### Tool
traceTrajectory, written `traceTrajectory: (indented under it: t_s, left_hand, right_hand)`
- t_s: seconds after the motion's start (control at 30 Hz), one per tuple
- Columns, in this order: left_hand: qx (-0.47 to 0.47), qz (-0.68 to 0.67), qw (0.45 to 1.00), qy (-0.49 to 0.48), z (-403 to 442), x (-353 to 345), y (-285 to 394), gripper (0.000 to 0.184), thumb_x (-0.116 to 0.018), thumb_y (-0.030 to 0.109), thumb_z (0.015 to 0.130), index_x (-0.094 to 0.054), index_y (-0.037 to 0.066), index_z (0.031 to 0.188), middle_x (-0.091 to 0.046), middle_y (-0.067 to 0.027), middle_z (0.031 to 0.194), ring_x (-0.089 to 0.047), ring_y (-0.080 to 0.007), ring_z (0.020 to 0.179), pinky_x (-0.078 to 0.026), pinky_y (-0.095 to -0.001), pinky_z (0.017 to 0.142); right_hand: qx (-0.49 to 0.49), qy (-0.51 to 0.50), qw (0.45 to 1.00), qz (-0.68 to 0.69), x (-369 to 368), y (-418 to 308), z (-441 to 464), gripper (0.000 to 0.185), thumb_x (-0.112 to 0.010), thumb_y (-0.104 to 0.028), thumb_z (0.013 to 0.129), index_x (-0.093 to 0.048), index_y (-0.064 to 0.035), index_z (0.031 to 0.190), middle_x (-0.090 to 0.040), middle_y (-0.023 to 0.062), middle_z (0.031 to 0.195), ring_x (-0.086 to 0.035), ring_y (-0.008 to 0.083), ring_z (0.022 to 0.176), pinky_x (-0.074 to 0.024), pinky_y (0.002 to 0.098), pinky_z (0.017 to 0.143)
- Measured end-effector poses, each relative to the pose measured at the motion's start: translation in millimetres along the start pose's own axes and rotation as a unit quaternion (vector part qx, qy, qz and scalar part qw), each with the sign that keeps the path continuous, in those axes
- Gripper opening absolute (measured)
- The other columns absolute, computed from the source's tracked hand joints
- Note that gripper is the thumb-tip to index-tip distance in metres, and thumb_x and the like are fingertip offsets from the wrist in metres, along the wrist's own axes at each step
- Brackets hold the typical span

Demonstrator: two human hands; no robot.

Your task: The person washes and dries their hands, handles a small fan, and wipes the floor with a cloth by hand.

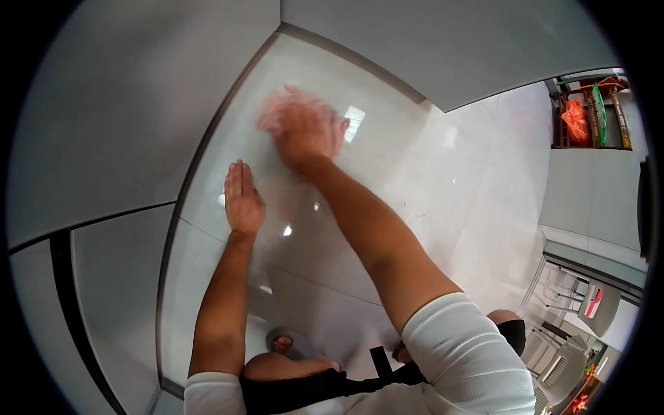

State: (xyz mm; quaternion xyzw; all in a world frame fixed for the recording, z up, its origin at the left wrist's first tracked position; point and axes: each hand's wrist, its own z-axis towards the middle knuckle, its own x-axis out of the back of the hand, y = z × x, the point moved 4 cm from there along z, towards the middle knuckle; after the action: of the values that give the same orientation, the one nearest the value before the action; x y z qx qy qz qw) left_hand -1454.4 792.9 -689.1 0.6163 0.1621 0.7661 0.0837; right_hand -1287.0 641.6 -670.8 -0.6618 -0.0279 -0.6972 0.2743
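Note:
A pink cloth (pixel 277 109) lies on the glossy pale tiled floor (pixel 415 187) near the corner of the walls. My right hand (pixel 303 133) presses down on it, somewhat blurred, with the cloth showing around the fingers. Lower and to the left, my left hand (pixel 243 200) rests flat on the tiles with its fingers stretched out and side by side, holding nothing. It is apart from the cloth and close to the dark skirting strip (pixel 205 142) along the left wall.
Grey panels (pixel 124 104) rise at the left and top (pixel 443 48). My sandalled foot (pixel 282 344) is at the bottom. To the right are a shelf with an orange bag (pixel 575 120) and a chair (pixel 600 308) beyond a doorway.

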Motion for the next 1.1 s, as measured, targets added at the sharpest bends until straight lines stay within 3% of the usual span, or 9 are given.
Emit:
traceTrajectory:
  t_s: [0.1,0.23,0.37,0.5,0.57,0.63,0.77,0.83,1.1]
  left_hand:
    - [-0.015,-0.001,1.0,0.009,-0.1,-3.1,-1.2,0.053,-0.054,0.0,0.106,-0.05,-0.007,0.159,-0.046,-0.0235,0.17,-0.039,-0.0446,0.16,-0.032,-0.0559,0.132]
    - [-0.029,0.003,1.0,0.008,23.8,-7.1,-1.8,0.059,-0.06,0.0,0.101,-0.05,-0.007,0.159,-0.048,-0.0216,0.169,-0.038,-0.0397,0.162,-0.03,-0.0539,0.135]
    - [0.036,0.019,0.999,0.013,46.9,-16.1,-0.7,0.057,-0.055,0.005,0.106,-0.046,-0.007,0.161,-0.046,-0.0208,0.17,-0.035,-0.0374,0.164,-0.027,-0.0516,0.137]
    - [0.038,0.04,0.998,0.002,49.0,-17.4,-0.7,0.057,-0.054,0.006,0.106,-0.046,-0.007,0.161,-0.046,-0.0209,0.171,-0.034,-0.0375,0.164,-0.026,-0.0515,0.137]
    - [0.031,0.039,0.999,0.003,52.7,-15.6,0.9,0.054,-0.054,0.006,0.108,-0.048,-0.008,0.159,-0.046,-0.0226,0.17,-0.036,-0.0391,0.163,-0.027,-0.052,0.136]
    - [0.027,0.042,0.999,-0.001,51.6,-10.9,1.4,0.05,-0.053,0.007,0.11,-0.05,-0.008,0.158,-0.047,-0.0243,0.169,-0.039,-0.0407,0.161,-0.028,-0.0526,0.135]
    - [0.008,0.016,0.999,0.028,52.7,-3.7,4.0,0.05,-0.055,0.003,0.106,-0.054,-0.009,0.155,-0.051,-0.027,0.165,-0.044,-0.0456,0.156,-0.034,-0.0563,0.131]
    - [0.005,0.012,0.999,0.033,59.4,-6.3,6.4,0.05,-0.056,0.003,0.106,-0.054,-0.009,0.154,-0.052,-0.0277,0.164,-0.045,-0.0469,0.155,-0.035,-0.0572,0.13]
    - [-0.013,0.034,0.997,0.067,52.7,-9.6,5.5,0.051,-0.055,0.004,0.106,-0.053,-0.009,0.156,-0.053,-0.0281,0.163,-0.046,-0.0472,0.154,-0.036,-0.0574,0.129]
  right_hand:
    - [-0.171,0.046,0.984,-0.013,39.0,78.1,-34.7,0.059,-0.039,-0.046,0.117,-0.051,-0.007,0.159,-0.043,0.0153,0.173,-0.034,0.0345,0.163,-0.0187,0.0524,0.135]
    - [-0.27,0.133,0.944,-0.134,51.6,174.1,-115.9,0.064,-0.049,-0.034,0.112,-0.044,0.0039,0.164,-0.04,0.0195,0.174,-0.033,0.0403,0.163,-0.0226,0.0517,0.134]
    - [-0.149,0.053,0.987,-0.031,52.7,145.8,-135.0,0.064,-0.055,-0.026,0.109,-0.043,0.0029,0.165,-0.041,0.0193,0.174,-0.033,0.0398,0.163,-0.0252,0.0517,0.133]
    - [-0.029,-0.114,0.989,0.09,53.2,31.3,-48.6,0.06,-0.056,-0.024,0.109,-0.047,-0.0053,0.165,-0.049,0.0154,0.168,-0.039,0.0355,0.16,-0.0275,0.0515,0.132]
    - [0.08,0.017,0.997,0.008,6.7,10.9,-10.3,0.056,-0.051,-0.03,0.112,-0.048,-0.0103,0.164,-0.049,0.0122,0.169,-0.04,0.0336,0.16,-0.0267,0.0506,0.133]
    - [0.133,0.005,0.991,0.003,-2.9,-9.0,44.9,0.057,-0.045,-0.04,0.115,-0.048,-0.0121,0.164,-0.048,0.0105,0.17,-0.036,0.0321,0.162,-0.0224,0.0494,0.135]
    - [0.099,0.006,0.995,-0.015,-14.9,-0.8,111.1,0.061,-0.04,-0.045,0.116,-0.046,-0.0115,0.166,-0.045,0.0105,0.172,-0.034,0.0307,0.163,-0.0172,0.0486,0.136]
    - [-0.114,-0.032,0.993,0.019,-3.9,33.9,121.2,0.067,-0.037,-0.048,0.116,-0.036,-0.0115,0.172,-0.034,0.0103,0.18,-0.024,0.0322,0.168,-0.0125,0.0498,0.138]
    - [-0.382,-0.008,0.922,-0.064,82.8,195.1,-81.3,0.075,-0.035,-0.047,0.116,-0.021,-0.0055,0.178,-0.015,0.0167,0.186,-0.006,0.0339,0.173,-0.0049,0.0505,0.139]
